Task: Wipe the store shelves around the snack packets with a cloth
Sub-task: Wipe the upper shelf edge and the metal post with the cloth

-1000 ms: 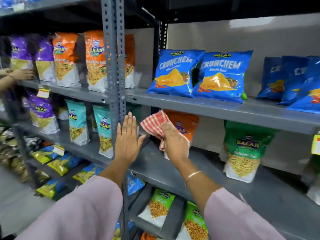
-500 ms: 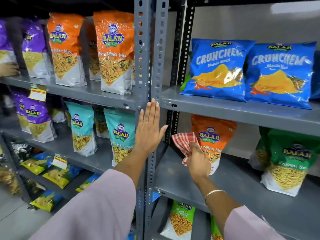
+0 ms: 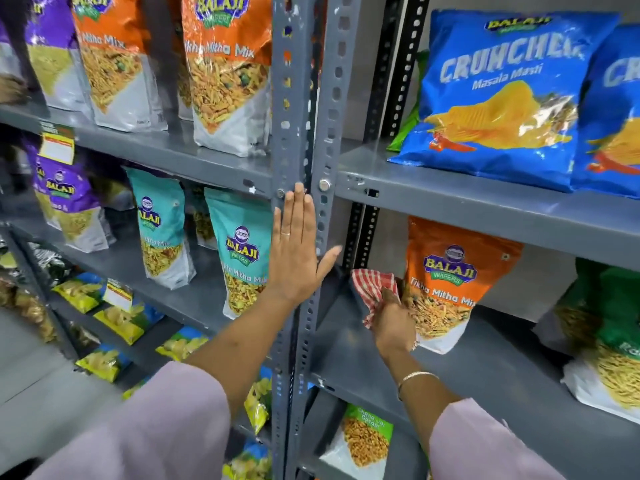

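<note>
My right hand (image 3: pixel 394 323) is closed on a red-and-white checked cloth (image 3: pixel 374 289), pressed down at the back left corner of the grey middle shelf (image 3: pixel 485 368). An orange Balaji Tikha Mitha Mix packet (image 3: pixel 453 271) stands just right of that hand, touching it. My left hand (image 3: pixel 294 251) lies flat and open against the grey perforated upright post (image 3: pixel 294 98), fingers pointing up. Blue Crunchem packets (image 3: pixel 502 95) lean on the shelf above.
Teal packets (image 3: pixel 239 247), purple packets (image 3: pixel 65 199) and orange packets (image 3: pixel 225 64) fill the left bay. A green packet (image 3: pixel 609 334) stands at the right of the middle shelf. Yellow packets (image 3: pixel 117 317) lie on lower shelves. Price tags (image 3: pixel 57 147) hang off shelf edges.
The view has moved closer to the shelves. My right hand has pushed the cloth deeper toward the back left corner. My left hand has come to rest flat on the post.
</note>
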`<control>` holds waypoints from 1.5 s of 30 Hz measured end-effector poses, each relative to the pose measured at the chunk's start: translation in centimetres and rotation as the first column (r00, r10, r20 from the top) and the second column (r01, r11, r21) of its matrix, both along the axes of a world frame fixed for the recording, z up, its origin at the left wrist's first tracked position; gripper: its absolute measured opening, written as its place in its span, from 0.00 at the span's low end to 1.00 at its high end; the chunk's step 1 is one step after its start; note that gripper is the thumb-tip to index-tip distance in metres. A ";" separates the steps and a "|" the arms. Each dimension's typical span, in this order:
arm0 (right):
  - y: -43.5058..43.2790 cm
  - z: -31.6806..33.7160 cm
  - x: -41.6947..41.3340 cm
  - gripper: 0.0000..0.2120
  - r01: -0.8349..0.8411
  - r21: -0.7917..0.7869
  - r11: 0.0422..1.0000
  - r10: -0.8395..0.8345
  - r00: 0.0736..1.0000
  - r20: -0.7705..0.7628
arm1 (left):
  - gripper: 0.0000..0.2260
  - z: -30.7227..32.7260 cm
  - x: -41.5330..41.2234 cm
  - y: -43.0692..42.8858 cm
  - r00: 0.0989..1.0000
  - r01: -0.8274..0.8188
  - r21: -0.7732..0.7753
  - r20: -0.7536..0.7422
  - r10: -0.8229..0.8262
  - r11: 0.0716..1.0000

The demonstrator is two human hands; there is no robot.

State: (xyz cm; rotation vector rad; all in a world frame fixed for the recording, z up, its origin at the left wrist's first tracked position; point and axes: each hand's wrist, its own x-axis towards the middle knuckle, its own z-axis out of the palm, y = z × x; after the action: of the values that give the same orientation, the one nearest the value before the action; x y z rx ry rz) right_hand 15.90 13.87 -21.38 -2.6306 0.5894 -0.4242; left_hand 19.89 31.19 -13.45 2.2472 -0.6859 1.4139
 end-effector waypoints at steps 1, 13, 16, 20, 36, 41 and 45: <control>0.0 -0.4 0.5 0.27 -0.009 0.028 1.000 0.009 1.000 -0.015 | 0.38 0.1 0.1 -0.1 1.000 0.001 -0.014 0.011 -0.001 1.000; -1.1 -7.2 3.5 0.41 -0.068 0.207 0.976 0.123 0.956 -0.266 | 0.39 -0.1 0.8 -0.3 0.997 -0.019 -0.013 0.079 0.020 1.000; -0.9 -7.7 6.0 0.44 -0.127 0.255 0.959 0.195 0.945 -0.262 | 0.38 -0.2 1.0 -0.3 0.996 -0.007 -0.016 0.094 0.008 1.000; -0.9 -10.3 9.4 0.27 -0.415 0.462 0.784 0.488 0.872 -0.046 | 0.36 -0.3 1.1 -0.2 0.994 0.014 -0.008 0.106 -0.013 1.000; 1.4 -4.8 -0.1 0.24 -0.403 0.325 0.856 0.516 0.703 -0.489 | 0.34 0.3 0.2 0.0 0.997 -0.012 0.013 0.075 0.011 1.000; 0.0 0.6 -2.6 0.12 -0.269 0.580 0.769 0.634 0.434 -0.640 | 0.39 0.2 0.4 0.0 0.993 -0.100 0.052 0.073 0.096 0.994; -0.6 0.9 -2.2 0.17 -0.269 0.496 0.826 0.504 0.746 -0.435 | 0.34 0.4 0.0 0.1 0.995 -0.092 0.075 0.048 0.089 0.993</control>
State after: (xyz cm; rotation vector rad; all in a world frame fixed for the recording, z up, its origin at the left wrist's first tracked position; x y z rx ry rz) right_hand 13.74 13.24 -20.51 -2.3454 0.2132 0.5648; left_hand 19.92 31.32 -13.01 2.3395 -0.6706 1.5084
